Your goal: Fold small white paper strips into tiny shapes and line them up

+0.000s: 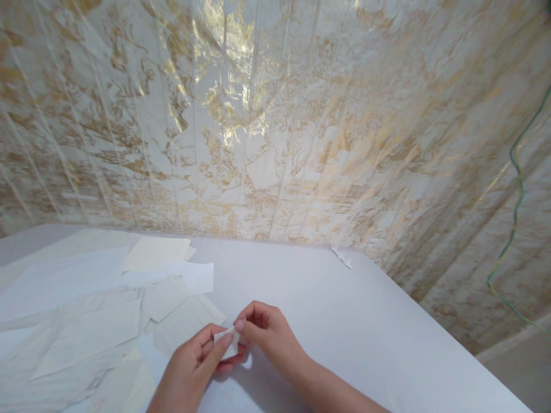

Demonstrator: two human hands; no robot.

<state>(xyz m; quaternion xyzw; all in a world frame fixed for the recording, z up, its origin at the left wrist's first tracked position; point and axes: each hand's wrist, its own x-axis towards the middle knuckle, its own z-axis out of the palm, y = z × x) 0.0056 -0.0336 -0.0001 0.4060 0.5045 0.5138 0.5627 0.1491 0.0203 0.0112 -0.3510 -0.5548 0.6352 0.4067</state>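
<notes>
Near the front of the white table, a small folded piece of white paper [229,347] is held between both hands. My left hand [196,358] grips its left side, thumb on top and fingers curled beneath. From the right, my right hand [269,332] pinches the upper right edge of the paper between thumb and fingers. Part of the paper is hidden under the fingertips. Left of my left hand lie loose paper sheets [109,321], overlapping one another.
The white table [365,332] meets a wall covering with a gold pattern [267,160] at its back edge. A torn paper scrap [342,258] lies by that edge. A green wire [514,212] hangs down at the right, beyond the table.
</notes>
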